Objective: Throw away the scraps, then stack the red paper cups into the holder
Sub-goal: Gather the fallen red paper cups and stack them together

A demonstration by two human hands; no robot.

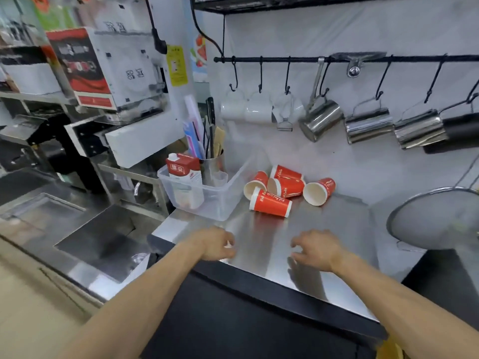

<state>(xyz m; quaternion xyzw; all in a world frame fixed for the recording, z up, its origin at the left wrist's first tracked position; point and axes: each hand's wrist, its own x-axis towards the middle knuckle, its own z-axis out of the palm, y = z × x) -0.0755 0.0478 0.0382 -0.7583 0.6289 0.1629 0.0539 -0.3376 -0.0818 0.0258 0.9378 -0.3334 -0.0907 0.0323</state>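
Several red paper cups lie on their sides at the back of the steel counter (259, 242): one nearest me (270, 203), one to the right with its mouth facing me (320, 190), and others bunched behind (287, 186). My left hand (216, 243) hovers low over the counter's front left, fingers curled over small white scraps (228, 244); whether it grips them is unclear. My right hand (315, 248) is beside it over the front middle, fingers bent and apart, holding nothing. I cannot pick out a cup holder.
A clear plastic bin (207, 211) at the back left holds a red milk carton (185, 174) and a steel canister of straws (213, 161). A sink (103, 242) lies to the left. White mugs and steel pitchers (321, 120) hang on the wall rail. A round strainer (435, 218) sits at the right.
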